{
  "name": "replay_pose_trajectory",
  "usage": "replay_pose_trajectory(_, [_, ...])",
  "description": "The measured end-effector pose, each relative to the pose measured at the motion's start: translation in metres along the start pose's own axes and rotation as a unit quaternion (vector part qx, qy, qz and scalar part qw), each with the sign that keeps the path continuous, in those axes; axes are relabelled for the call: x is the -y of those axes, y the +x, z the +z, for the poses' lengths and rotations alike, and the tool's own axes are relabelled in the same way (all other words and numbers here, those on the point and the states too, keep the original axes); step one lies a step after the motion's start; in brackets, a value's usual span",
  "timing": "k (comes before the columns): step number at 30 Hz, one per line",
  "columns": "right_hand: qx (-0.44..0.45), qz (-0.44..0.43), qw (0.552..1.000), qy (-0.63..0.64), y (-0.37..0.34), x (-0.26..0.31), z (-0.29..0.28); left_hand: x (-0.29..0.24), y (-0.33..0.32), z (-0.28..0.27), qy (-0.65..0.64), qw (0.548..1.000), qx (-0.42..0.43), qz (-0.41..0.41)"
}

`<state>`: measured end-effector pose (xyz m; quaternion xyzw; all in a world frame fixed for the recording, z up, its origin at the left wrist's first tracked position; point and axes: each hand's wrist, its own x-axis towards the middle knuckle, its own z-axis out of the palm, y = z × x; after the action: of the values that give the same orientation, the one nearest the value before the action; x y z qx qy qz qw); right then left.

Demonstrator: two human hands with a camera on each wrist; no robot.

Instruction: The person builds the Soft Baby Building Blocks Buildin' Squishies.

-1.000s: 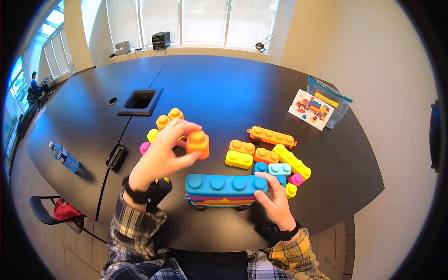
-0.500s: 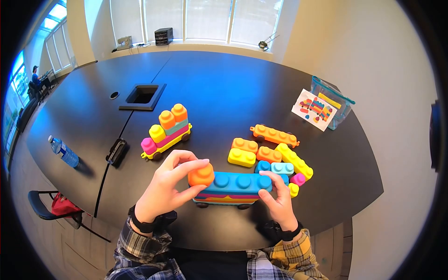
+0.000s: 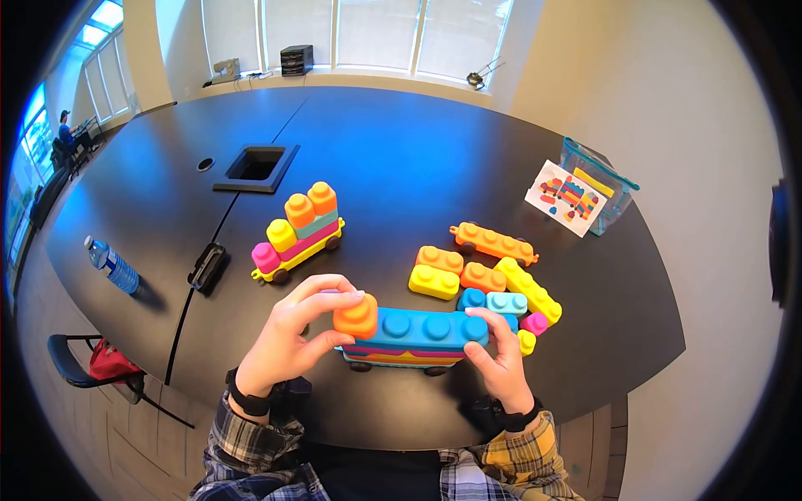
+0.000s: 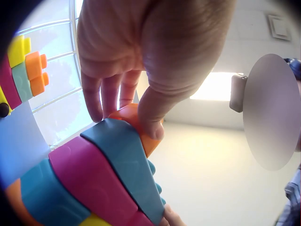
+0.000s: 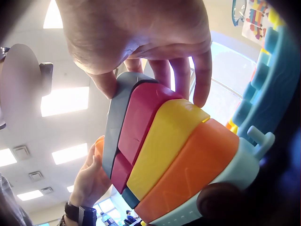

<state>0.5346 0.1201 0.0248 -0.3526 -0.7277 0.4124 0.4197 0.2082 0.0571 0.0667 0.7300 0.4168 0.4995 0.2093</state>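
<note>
- Black tabletop (image 3: 393, 417) lay beneath the blue-topped block car (image 3: 413, 337).
- Atop that car's left end was an orange one-stud block (image 3: 357, 317), pinched by the left hand (image 3: 288, 342), thumb opposite fingers.
- At its right end, the right hand (image 3: 501, 367) gripped the car between thumb and fingers.
- Beyond it, leftward, stood a yellow-based block car (image 3: 305, 238); rightward, an orange wheeled base (image 3: 493, 243).

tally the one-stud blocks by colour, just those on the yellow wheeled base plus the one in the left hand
pink block: 1
yellow block: 1
orange: 3, the nearer orange block, the farther orange block and the held orange block in the left hand
total: 5
</note>
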Motion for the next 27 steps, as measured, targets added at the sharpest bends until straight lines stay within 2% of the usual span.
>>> replay_pose_trajectory(1, [-0.002, -0.003, 1.0, -0.001, 0.0, -0.001, -0.001, -0.001, 0.0, 0.0, 0.001, 1.0, 0.0, 0.004])
replay_pose_trajectory(3, [0.004, -0.019, 1.0, -0.016, 0.0, -0.003, -0.003, -0.004, -0.002, 0.001, -0.02, 0.998, 0.024, -0.055])
replay_pose_trajectory(4, [0.003, -0.021, 1.0, -0.017, 0.0, -0.001, -0.003, -0.007, -0.004, 0.003, -0.02, 0.998, 0.023, -0.052])
replay_pose_trajectory(6, [0.009, -0.006, 0.999, 0.038, -0.001, 0.007, -0.002, -0.013, -0.008, 0.008, -0.053, 0.986, 0.028, -0.158])
replay_pose_trajectory(8, [0.033, 0.024, 0.999, 0.007, -0.002, 0.01, -0.005, -0.003, -0.016, 0.009, -0.045, 0.982, 0.031, -0.183])
replay_pose_trajectory(10, [0.056, 0.055, 0.997, -0.023, -0.003, 0.007, -0.008, 0.021, -0.029, 0.011, 0.073, 0.966, 0.164, -0.186])
replay_pose_trajectory(12, [0.125, 0.079, 0.985, -0.092, -0.002, -0.001, -0.013, 0.017, -0.028, 0.022, 0.047, 0.972, 0.146, -0.179])
replay_pose_trajectory(14, [0.13, 0.065, 0.983, -0.111, -0.001, 0.0, -0.016, 0.013, -0.027, 0.026, 0.054, 0.965, 0.125, -0.223])
replay_pose_trajectory(18, [0.136, 0.046, 0.981, -0.131, 0.012, 0.018, -0.023, -0.003, -0.007, 0.007, 0.073, 0.968, 0.148, -0.19])
replay_pose_trajectory(20, [0.123, 0.017, 0.985, -0.12, 0.03, 0.027, -0.029, -0.018, 0.015, -0.007, 0.074, 0.968, 0.115, -0.212])
replay_pose_trajectory(22, [0.083, -0.056, 0.979, -0.179, 0.059, 0.033, -0.032, -0.017, 0.043, -0.014, 0.1, 0.983, 0.058, -0.14])
replay_pose_trajectory(23, [0.073, -0.103, 0.97, -0.209, 0.078, 0.044, -0.033, -0.016, 0.061, -0.019, 0.145, 0.976, 0.063, -0.148])
replay_pose_trajectory(24, [0.044, -0.146, 0.958, -0.242, 0.098, 0.043, -0.034, 0.001, 0.075, -0.019, 0.178, 0.979, 0.027, -0.099])
replay_pose_trajectory(25, [0.04, -0.115, 0.972, -0.202, 0.118, 0.049, -0.033, 0.019, 0.092, -0.021, 0.199, 0.979, 0.015, -0.053])
replay_pose_trajectory(26, [0.014, -0.16, 0.961, -0.223, 0.143, 0.03, -0.034, 0.037, 0.111, -0.02, 0.153, 0.984, 0.013, -0.088])
replay_pose_trajectory(27, [0.016, -0.114, 0.976, -0.183, 0.162, 0.026, -0.033, 0.043, 0.127, -0.018, 0.132, 0.98, 0.013, -0.145])
